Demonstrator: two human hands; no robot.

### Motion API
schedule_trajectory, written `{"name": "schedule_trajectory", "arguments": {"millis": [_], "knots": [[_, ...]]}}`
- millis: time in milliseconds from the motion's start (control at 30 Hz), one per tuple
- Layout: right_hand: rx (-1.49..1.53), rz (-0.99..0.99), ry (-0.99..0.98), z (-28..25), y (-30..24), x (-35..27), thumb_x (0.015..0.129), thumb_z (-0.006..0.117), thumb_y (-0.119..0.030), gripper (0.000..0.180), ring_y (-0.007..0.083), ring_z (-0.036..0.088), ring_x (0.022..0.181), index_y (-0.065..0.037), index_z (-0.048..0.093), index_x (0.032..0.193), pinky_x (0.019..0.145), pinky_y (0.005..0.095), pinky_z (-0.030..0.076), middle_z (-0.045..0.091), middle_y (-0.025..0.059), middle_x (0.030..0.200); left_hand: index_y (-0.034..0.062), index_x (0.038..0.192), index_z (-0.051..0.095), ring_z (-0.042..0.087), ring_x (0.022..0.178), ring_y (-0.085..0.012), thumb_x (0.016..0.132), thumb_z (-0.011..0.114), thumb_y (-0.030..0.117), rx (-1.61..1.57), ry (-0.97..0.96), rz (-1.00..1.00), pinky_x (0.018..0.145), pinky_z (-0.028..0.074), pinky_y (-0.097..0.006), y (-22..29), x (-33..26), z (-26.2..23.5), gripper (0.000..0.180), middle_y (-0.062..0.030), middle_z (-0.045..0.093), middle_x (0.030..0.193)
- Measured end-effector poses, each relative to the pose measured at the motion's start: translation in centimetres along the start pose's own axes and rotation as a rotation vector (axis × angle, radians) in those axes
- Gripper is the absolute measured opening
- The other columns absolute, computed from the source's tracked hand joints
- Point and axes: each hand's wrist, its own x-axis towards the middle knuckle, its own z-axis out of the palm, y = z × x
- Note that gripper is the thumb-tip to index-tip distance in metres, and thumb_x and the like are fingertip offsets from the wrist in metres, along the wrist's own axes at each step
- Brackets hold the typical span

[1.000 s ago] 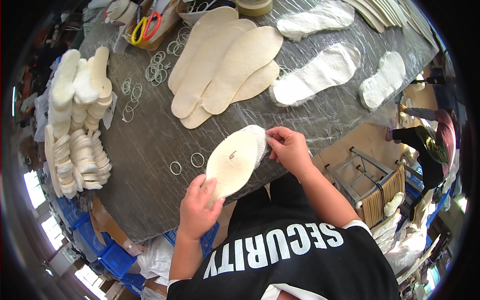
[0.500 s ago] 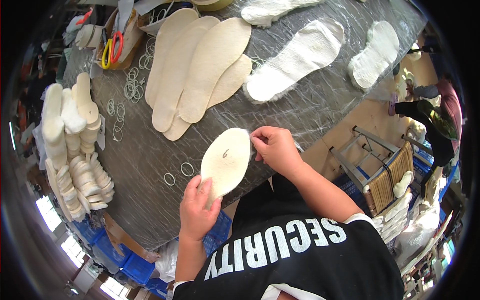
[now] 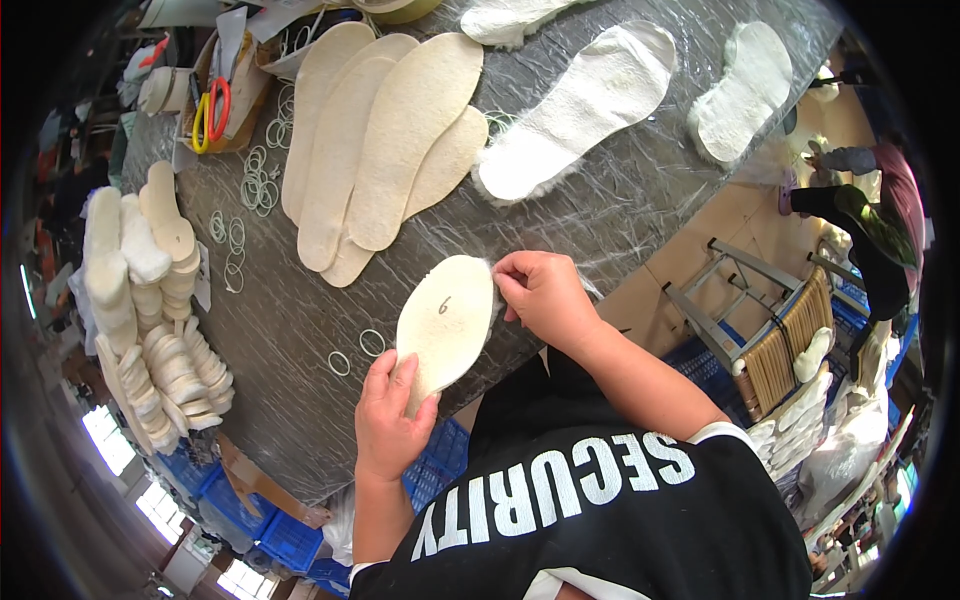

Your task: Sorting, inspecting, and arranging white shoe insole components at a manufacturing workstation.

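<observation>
A cream insole (image 3: 450, 310) with a handwritten mark is held up over the near edge of the table. My left hand (image 3: 393, 415) grips its narrow lower end, thumb on top. At its upper right edge, where white fluff shows, my right hand (image 3: 545, 298) is closed in a pinch; what lies between the fingertips is too small to make out. Two pale rubber bands (image 3: 340, 363) lie on the table left of the insole. Beyond it rest several overlapping flat cream insoles (image 3: 415, 140) and a white fluffy-edged insole (image 3: 580, 110).
Bundled insoles (image 3: 160, 320) stand at the left of the plastic-covered table (image 3: 290, 420). Loose rubber bands (image 3: 260, 185) and scissors (image 3: 212, 115) lie farther back. A smaller fluffy insole (image 3: 740, 95) is far right. Beside the table are a stool (image 3: 760, 340), blue crates (image 3: 290, 540) and another person (image 3: 880, 220).
The view has shifted slightly. Both hands keep nearly the same place on the insole, with the right still pinching at its edge.
</observation>
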Motion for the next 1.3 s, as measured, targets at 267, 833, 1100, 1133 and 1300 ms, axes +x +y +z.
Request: {"name": "schedule_trajectory", "arguments": {"millis": [267, 833, 1100, 1133, 1300], "knots": [[-0.024, 0.026, 0.015, -0.1, -0.1, 0.0, 0.082, 0.057, -0.002, 0.011, 0.0172, 0.064, 0.051, 0.006, 0.063, 0.081, 0.048, 0.0282, 0.049, 0.064, 0.0141, 0.070, -0.0015, 0.109, 0.060, 0.060, 0.096, -0.0322, 0.063, 0.075, 0.010, -0.004, 0.025, 0.023, 0.078, 0.051, -0.037, 0.2, 0.2, -0.1, 0.050, -0.0172, 0.054, 0.116], [0.071, 0.115, -0.058, 0.1, 0.0, 0.0, 0.081, 0.061, -0.008, 0.016, 0.0157, 0.061, 0.055, 0.006, 0.062, 0.090, 0.051, 0.0284, 0.049, 0.064, 0.0128, 0.071, -0.0008, 0.108, 0.061, 0.060, 0.098, -0.0322, 0.061, 0.078, 0.013, 0.016, 0.010, -0.021, 0.082, 0.050, -0.036, 0.2, 0.5, 0.0, 0.052, -0.0177, 0.055, 0.115], [-0.780, -0.642, -0.180, 2.0, -2.8, -0.9, 0.051, 0.084, -0.023, 0.084, 0.0308, 0.044, 0.118, -0.017, 0.049, 0.127, 0.097, 0.0482, 0.035, 0.043, 0.0130, 0.132, 0.0006, 0.112, 0.059, 0.056, 0.098, -0.0306, 0.064, 0.078, 0.025, -0.053, -0.077, -0.003, 0.080, 0.050, -0.037, -0.6, 0.5, -0.7, 0.057, -0.0158, 0.053, 0.116], [-0.879, -0.699, -0.331, 2.3, -3.2, -0.7, 0.050, 0.084, -0.025, 0.090, 0.0305, 0.041, 0.123, -0.021, 0.045, 0.132, 0.102, 0.0516, 0.028, 0.042, 0.0107, 0.133, 0.0009, 0.115, 0.058, 0.055, 0.101, -0.0311, 0.066, 0.076, 0.025, -0.075, -0.090, -0.006, 0.081, 0.049, -0.037, -0.8, 0.5, -0.9, 0.058, -0.0163, 0.053, 0.116], [-1.089, -0.675, -0.580, 4.6, -4.3, 1.1, 0.048, 0.084, -0.030, 0.104, 0.0272, 0.033, 0.132, -0.027, 0.036, 0.139, 0.109, 0.0569, 0.014, 0.041, 0.0058, 0.137, 0.0000, 0.116, 0.056, 0.056, 0.102, -0.0328, 0.072, 0.073, 0.020, -0.286, -0.039, -0.086, 0.080, 0.049, -0.038, -2.6, -0.1, -2.2, 0.051, -0.0168, 0.053, 0.116]]}}
